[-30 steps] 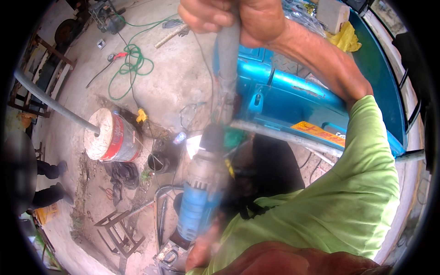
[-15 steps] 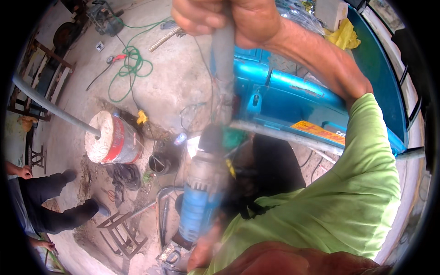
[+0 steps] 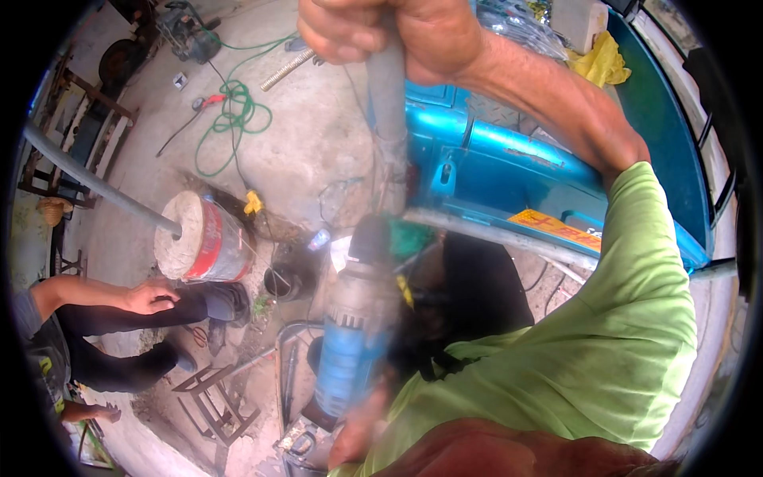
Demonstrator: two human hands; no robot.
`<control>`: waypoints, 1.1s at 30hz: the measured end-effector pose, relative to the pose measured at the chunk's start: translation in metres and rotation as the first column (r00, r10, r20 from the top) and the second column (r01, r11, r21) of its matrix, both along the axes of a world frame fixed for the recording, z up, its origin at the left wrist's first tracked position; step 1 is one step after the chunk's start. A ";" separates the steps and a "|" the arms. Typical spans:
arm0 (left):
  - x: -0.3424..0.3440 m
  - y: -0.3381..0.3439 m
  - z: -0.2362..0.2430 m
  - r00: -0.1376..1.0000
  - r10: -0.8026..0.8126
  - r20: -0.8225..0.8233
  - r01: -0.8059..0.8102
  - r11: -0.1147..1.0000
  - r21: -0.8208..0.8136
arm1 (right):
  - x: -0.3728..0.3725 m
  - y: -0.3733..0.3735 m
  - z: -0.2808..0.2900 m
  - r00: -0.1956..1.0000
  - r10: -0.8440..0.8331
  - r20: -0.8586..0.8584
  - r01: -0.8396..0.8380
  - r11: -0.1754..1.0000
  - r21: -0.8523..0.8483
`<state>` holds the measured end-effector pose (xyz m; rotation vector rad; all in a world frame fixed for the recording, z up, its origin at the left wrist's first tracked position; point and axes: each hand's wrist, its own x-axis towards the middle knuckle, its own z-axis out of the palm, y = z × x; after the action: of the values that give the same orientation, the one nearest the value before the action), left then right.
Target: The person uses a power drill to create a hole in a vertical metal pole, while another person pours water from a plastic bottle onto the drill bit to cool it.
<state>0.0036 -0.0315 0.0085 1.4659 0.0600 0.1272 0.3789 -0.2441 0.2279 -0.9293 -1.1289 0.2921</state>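
Observation:
My right hand [image 3: 389, 36] is closed around the upper end of a grey tube [image 3: 388, 91], which runs down toward a blue-and-grey power tool [image 3: 350, 342]. The tool stands lengthwise in front of me, blurred by motion; its exact kind is unclear. At its lower end my left hand [image 3: 362, 429] grips the tool near its dark rear part, fingers smeared and partly hidden. Just right of the tube is a blue metal cargo bed [image 3: 509, 179]. A grey metal bar [image 3: 501, 232] runs below the bed's side.
A concrete-filled bucket [image 3: 211, 242] holds a long grey pole [image 3: 99, 183]. At left a co-worker's hand [image 3: 151, 296] reaches across above dark trousers. A metal frame [image 3: 218, 405] stands low left. Green hose [image 3: 238, 111] lies coiled on the floor. A yellow bag [image 3: 604, 60] sits in the cargo bed.
The co-worker at left has come further into view, one arm now stretched to the right and a foot moved toward the bucket. My hands keep their hold, with the view shifted slightly.

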 end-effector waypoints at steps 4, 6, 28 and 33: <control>0.000 0.004 0.003 1.000 -0.014 -0.015 0.015 0.997 0.079 | 0.001 0.000 0.001 0.998 0.041 0.050 -0.042 0.999 0.021; 0.002 0.001 0.010 0.999 0.001 -0.043 0.002 0.998 0.062 | 0.001 0.001 0.000 0.999 0.024 0.031 -0.024 1.000 0.002; 0.006 0.004 0.009 1.000 -0.022 -0.016 0.024 0.992 0.128 | 0.000 0.002 0.000 0.999 0.005 0.041 -0.006 1.000 0.014; 0.005 0.003 0.001 0.999 -0.005 0.052 -0.003 0.991 0.136 | 0.003 0.000 0.002 0.998 0.049 0.034 -0.049 0.999 0.001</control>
<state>0.0083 -0.0283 0.0091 1.5977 0.0078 0.1718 0.3819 -0.2441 0.2297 -0.9091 -1.1840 0.3161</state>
